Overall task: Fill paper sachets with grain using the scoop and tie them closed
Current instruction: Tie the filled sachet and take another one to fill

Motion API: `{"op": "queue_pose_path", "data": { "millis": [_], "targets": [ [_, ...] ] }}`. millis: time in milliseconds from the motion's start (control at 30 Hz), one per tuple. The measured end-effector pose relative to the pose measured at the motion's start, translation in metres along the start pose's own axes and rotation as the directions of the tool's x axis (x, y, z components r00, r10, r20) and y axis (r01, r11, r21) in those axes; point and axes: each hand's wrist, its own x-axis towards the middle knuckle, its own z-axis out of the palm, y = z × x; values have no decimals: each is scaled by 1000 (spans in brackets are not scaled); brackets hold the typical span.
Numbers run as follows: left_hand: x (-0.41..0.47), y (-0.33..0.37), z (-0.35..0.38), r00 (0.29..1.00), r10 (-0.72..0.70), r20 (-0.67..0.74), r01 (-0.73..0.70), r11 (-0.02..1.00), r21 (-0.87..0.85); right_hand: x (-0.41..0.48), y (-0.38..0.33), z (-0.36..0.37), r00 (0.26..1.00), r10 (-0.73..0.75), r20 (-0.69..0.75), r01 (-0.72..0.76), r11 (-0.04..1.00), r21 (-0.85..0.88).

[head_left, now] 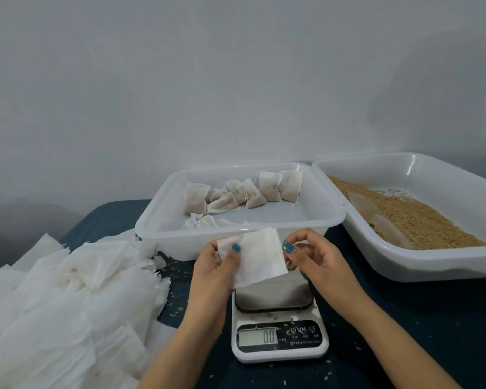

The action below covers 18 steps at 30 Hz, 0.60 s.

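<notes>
Dark blue table [404, 318] with empty sachet pile [68, 290], scale [279, 339], sachet tub [174, 247], grain tub [404, 263], loose grains [178, 308].

Flat white paper sachet [260, 256], tilted; clear scoop [376, 217] low amid tan grain [421, 220], right.

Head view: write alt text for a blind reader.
The left hand and right hand pinch a flat sachet above a scale reading 0.0. Behind, the middle tub holds filled sachets; the right tub holds grain and a scoop; a sachet pile lies left.
</notes>
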Motion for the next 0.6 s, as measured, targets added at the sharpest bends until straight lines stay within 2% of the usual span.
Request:
{"op": "queue_pose_path", "data": {
  "millis": [133,600],
  "targets": [
    [0,-4,0,1000,17,-24,-16,999,34,0,3,0,998,54,-20,-54,999,-3],
    [3,-10,-4,996,86,-4,-86,994,61,0,7,-2,1000,-17,22,21,976,-218]
  ]
}}
